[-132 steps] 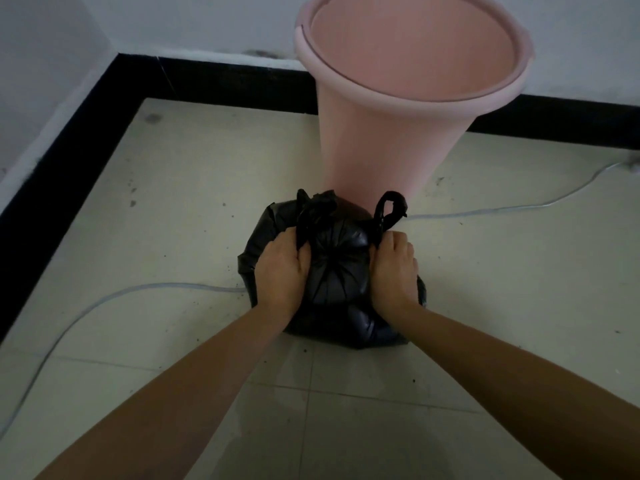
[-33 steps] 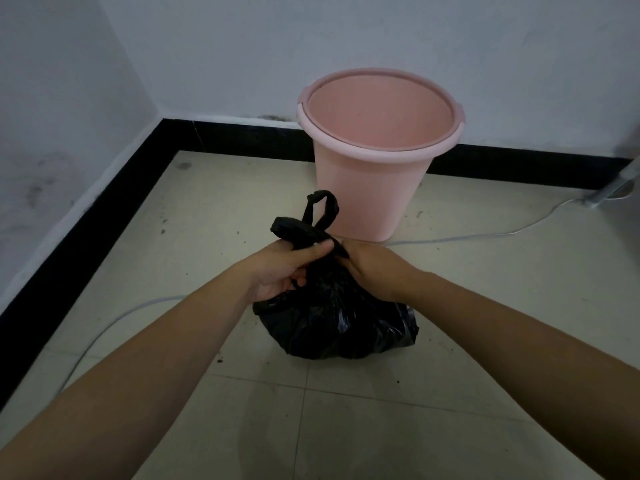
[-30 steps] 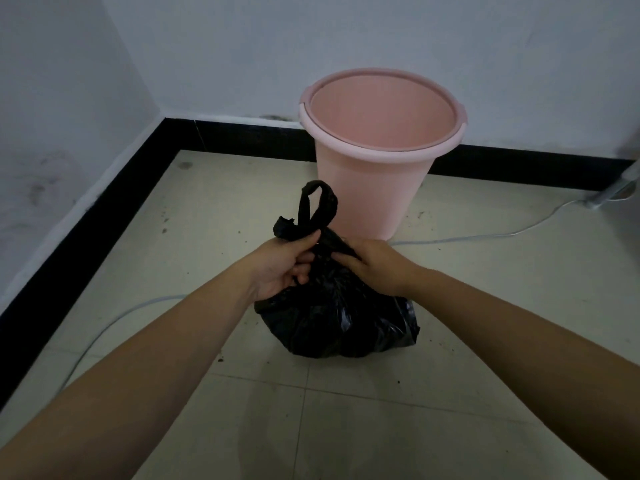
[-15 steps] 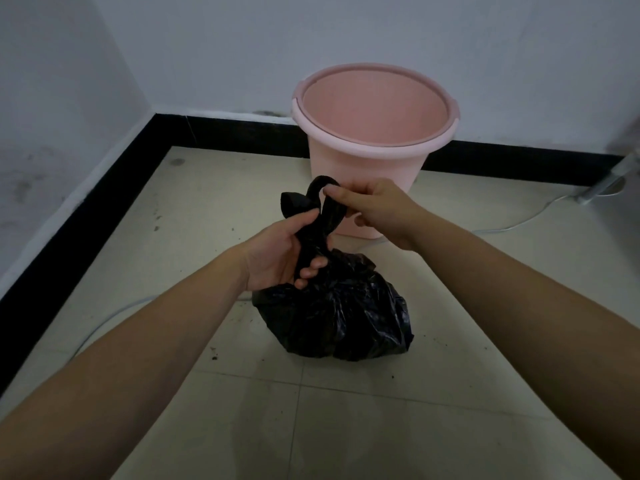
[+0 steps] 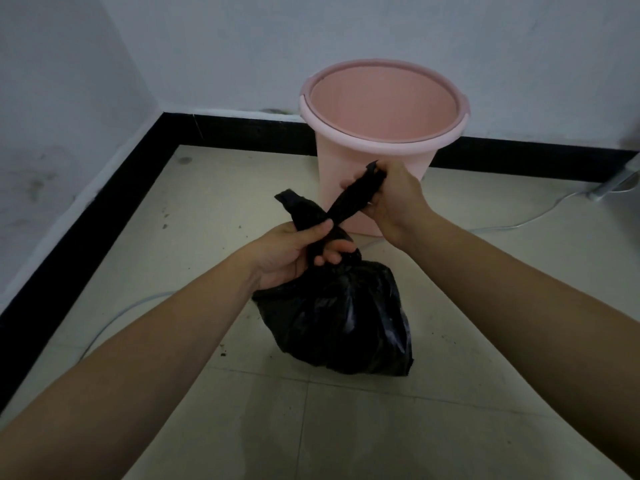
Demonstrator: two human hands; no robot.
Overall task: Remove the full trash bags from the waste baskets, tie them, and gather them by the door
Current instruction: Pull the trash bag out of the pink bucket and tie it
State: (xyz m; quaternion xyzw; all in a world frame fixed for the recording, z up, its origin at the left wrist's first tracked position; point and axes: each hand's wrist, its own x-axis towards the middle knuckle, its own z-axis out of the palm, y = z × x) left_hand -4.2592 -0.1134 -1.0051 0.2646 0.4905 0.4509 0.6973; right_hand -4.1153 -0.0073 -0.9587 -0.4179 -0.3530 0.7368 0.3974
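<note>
On the tiled floor [image 5: 450,427] of a room corner, a black trash bag [image 5: 339,317] sits outside a pink waste basket [image 5: 381,142], nearer the viewer than the basket and apart from its wall. The bag's body rests on the tiles, bulging and creased, and its mouth is gathered into a narrow neck. Two strips of the bag's plastic rise from this neck and cross one another. The left hand [image 5: 294,251] is clenched around the neck, thumb laid across the left strip [image 5: 298,206], which stands up past the thumb to a ragged tip, with the fingers curled beneath. The right hand [image 5: 391,199] grasps the right strip [image 5: 356,199] near its end and holds it taut, slanting up and to the right in front of the basket's wall. Both forearms are bare. The basket stands upright against a black baseboard [image 5: 242,129] below a pale wall [image 5: 242,46]. A white cable [image 5: 540,216] runs along the floor to the right of the basket; a second stretch of cable [image 5: 114,317] shows to the left of the left forearm. Dark specks dot the tiles.
</note>
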